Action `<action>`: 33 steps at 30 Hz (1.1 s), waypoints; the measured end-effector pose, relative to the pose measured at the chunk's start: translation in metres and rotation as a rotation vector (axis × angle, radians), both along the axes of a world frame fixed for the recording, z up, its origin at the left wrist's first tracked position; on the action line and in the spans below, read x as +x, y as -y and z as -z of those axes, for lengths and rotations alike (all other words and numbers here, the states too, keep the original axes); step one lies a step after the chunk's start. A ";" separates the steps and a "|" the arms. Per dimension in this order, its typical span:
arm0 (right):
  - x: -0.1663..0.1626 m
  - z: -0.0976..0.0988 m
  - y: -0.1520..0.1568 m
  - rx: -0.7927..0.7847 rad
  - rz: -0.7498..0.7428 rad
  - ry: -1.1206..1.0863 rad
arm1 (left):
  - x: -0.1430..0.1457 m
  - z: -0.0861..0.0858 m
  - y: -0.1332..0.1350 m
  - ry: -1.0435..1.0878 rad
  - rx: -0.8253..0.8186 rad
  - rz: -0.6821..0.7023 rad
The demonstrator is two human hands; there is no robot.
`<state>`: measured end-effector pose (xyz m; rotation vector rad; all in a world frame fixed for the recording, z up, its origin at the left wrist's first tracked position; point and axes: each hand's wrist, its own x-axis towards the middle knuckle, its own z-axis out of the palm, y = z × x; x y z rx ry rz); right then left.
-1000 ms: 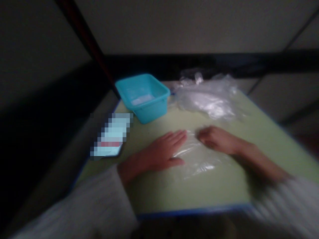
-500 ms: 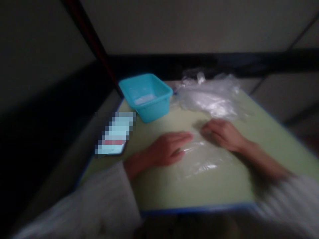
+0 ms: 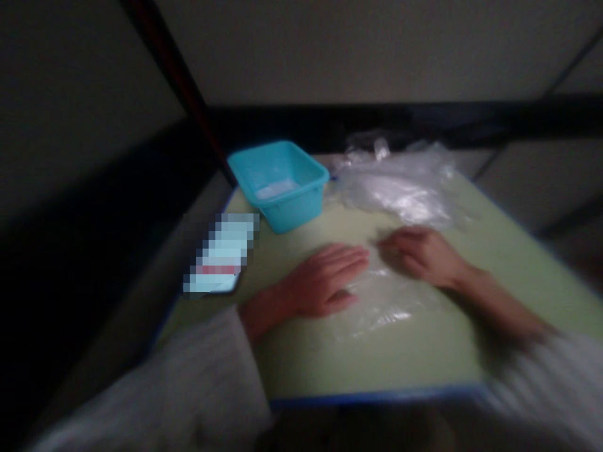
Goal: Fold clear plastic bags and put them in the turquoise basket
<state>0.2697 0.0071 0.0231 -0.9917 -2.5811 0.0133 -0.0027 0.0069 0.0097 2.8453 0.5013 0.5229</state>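
**Dim room, clear plastic film (image 3: 384, 314) flat on a pale green worktop (image 3: 377, 370)**

My feed shows a dark room: a grey wall (image 3: 367, 50) with a black band (image 3: 282, 122) along it, behind the worktop with its blue edge. The picture is soft, so fine detail escapes me. At far left a dark reddish pole (image 3: 181, 78) slants down towards the worktop's back corner. Below, the left sleeve (image 3: 198, 376), light and knitted, reaches in from the near side. Beyond it a flat device with a lit screen (image 3: 223, 251), pixelated in my view, lies near the left edge. Next comes a turquoise basin (image 3: 299, 210), upright, with a pale patch inside that I can't identify. In front of it, I see the left hand (image 3: 327, 279) palm down over the film's left side, fingers extended, thumb spread away from them. The film lies between the hands, thin and creased. Behind it sits a heap of clear plastic (image 3: 400, 185), just right of the basin. The right hand (image 3: 419, 254) is at the film's far right part, fingers curled inward; I can't tell whether they pinch it. The right sleeve (image 3: 556, 383) blurs off at the lower right.
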 end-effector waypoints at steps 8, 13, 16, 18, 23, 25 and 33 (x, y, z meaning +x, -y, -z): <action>-0.004 0.002 0.001 0.003 0.003 0.036 | 0.005 0.000 0.008 0.198 0.106 0.192; -0.007 0.002 0.002 -0.010 -0.001 0.014 | 0.010 0.000 0.017 0.229 0.176 0.242; -0.011 0.002 0.003 -0.005 -0.008 0.006 | 0.013 0.001 0.023 0.248 0.217 0.293; -0.013 0.001 0.004 -0.006 -0.012 0.008 | 0.015 0.002 0.026 0.257 0.222 0.314; -0.019 -0.002 0.007 -0.046 -0.069 0.022 | 0.019 0.001 0.034 0.254 0.182 0.368; -0.022 -0.003 0.009 -0.059 -0.091 0.030 | 0.021 0.001 0.037 0.261 0.162 0.399; -0.035 -0.002 0.017 -0.151 -0.162 0.048 | 0.027 -0.002 0.051 0.213 0.059 0.482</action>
